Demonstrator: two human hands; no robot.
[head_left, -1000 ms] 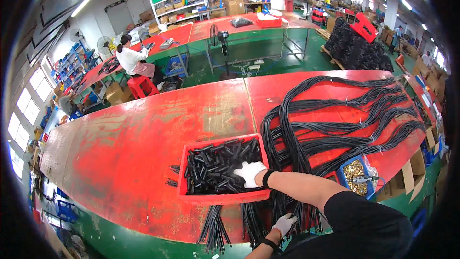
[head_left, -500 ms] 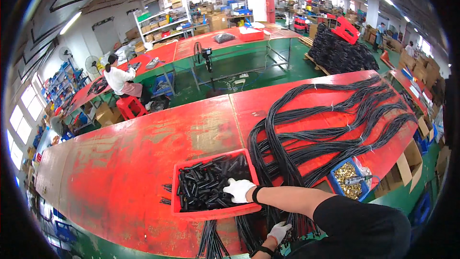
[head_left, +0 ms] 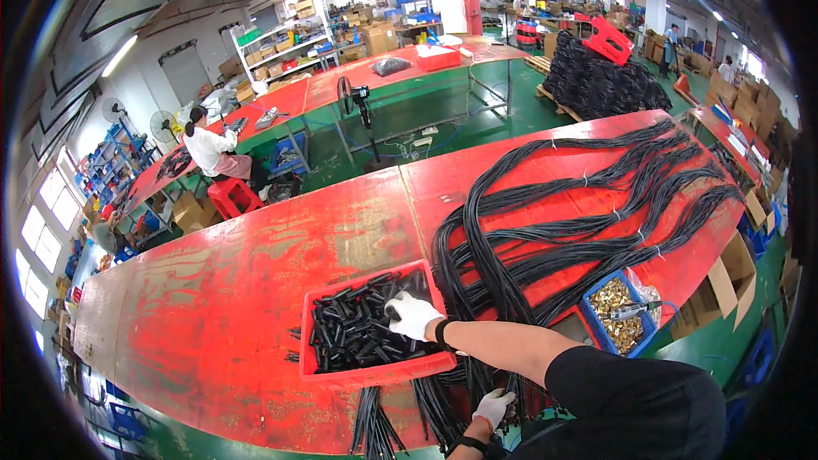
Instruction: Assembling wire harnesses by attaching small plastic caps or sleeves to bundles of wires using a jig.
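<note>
My right hand (head_left: 413,316), in a white glove, is over a red plastic bin (head_left: 375,376) full of short black tubular parts (head_left: 345,328). Its fingers are curled at the pile, and a dark bit shows by the fingertips, too small to name surely. Lower down, my left hand (head_left: 493,407), also gloved in white, is at the table's near edge beside the ends of black cables (head_left: 433,405). Its fingers look closed; what they hold is hidden. Black bands circle both wrists.
Long bundles of black cable (head_left: 545,238), tied with white ties, cover the right of the red table (head_left: 230,290). A blue bin (head_left: 650,337) of brass-coloured parts stands right of my forearm. Across the aisle, a person (head_left: 207,149) sits at another red table near a fan (head_left: 358,102).
My right hand has shifted slightly up and left over the pile, its fingers now more curled. My left hand has stayed low by the cable ends. The whole view has shifted slightly.
</note>
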